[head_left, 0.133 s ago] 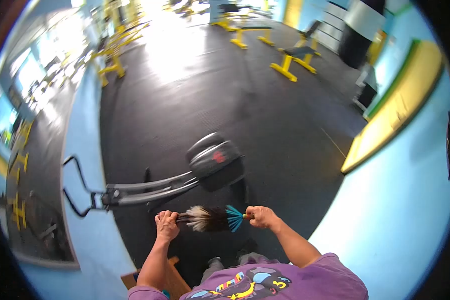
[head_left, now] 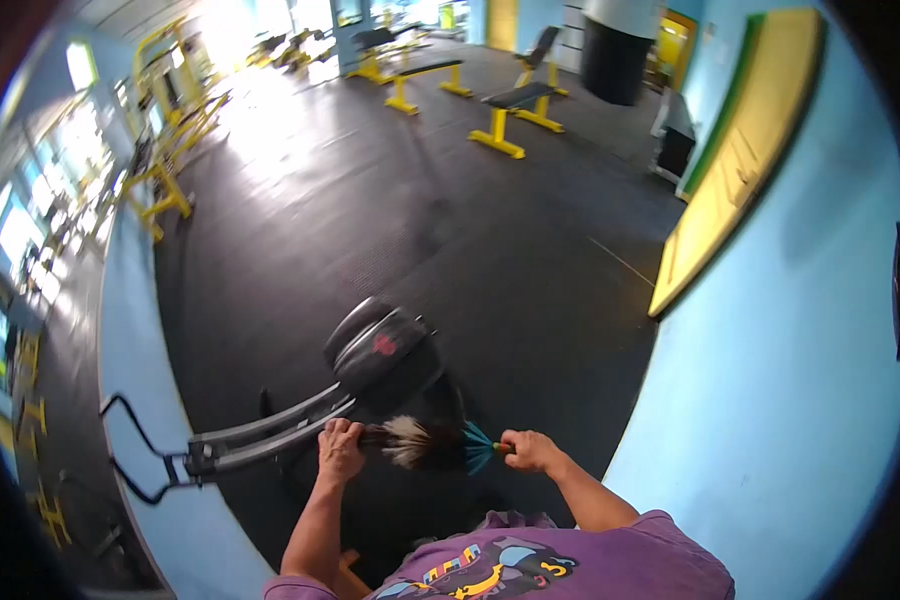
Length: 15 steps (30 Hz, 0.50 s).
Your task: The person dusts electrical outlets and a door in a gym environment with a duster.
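A yellow shape reading like "3" stands on the purple printed fabric shirt, bottom centre; the red mark on the black rounded machine housing, left of centre, is illegible.

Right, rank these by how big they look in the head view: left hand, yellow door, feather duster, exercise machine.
Yellow door and exercise machine: too close to rank
Feather duster
Left hand

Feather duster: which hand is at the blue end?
The right hand, beside the blue strands; the left hand holds the other end of the feather duster, past the pale tuft.
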{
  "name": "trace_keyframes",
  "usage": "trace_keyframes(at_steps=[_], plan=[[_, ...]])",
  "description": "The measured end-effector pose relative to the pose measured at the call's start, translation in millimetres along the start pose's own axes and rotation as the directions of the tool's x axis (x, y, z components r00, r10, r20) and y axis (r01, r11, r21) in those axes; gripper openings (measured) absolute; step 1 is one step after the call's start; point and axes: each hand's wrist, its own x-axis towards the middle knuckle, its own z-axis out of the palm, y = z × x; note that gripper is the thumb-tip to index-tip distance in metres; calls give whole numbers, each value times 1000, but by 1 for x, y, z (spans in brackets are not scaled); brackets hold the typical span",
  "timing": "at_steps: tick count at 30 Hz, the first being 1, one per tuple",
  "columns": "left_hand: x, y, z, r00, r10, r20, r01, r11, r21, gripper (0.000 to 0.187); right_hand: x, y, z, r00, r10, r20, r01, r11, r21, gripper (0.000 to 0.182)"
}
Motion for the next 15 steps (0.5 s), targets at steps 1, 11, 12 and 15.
trace_keyframes(at_steps=[1, 11, 12, 15], plan=[[14, 20, 1, 997, 74, 34, -73, 997, -30, 22, -18, 18, 6, 999, 53, 0, -53, 998, 36, 26], [228, 257, 77, 932, 359, -42, -359, 905, -230, 60, -94, 149, -147, 814, 433, -387, -411, 900, 144, 27], [248, 276, 82, 930, 335, -150, -361, 908, -214, 70, -92, 158, -152, 774, 498, -392, -465, 866, 184, 27], [313, 317, 105, 949, 312, -47, -304, 867, -396, 79, -77, 186, -164, 670, 604, -432, -543, 796, 270, 30]])
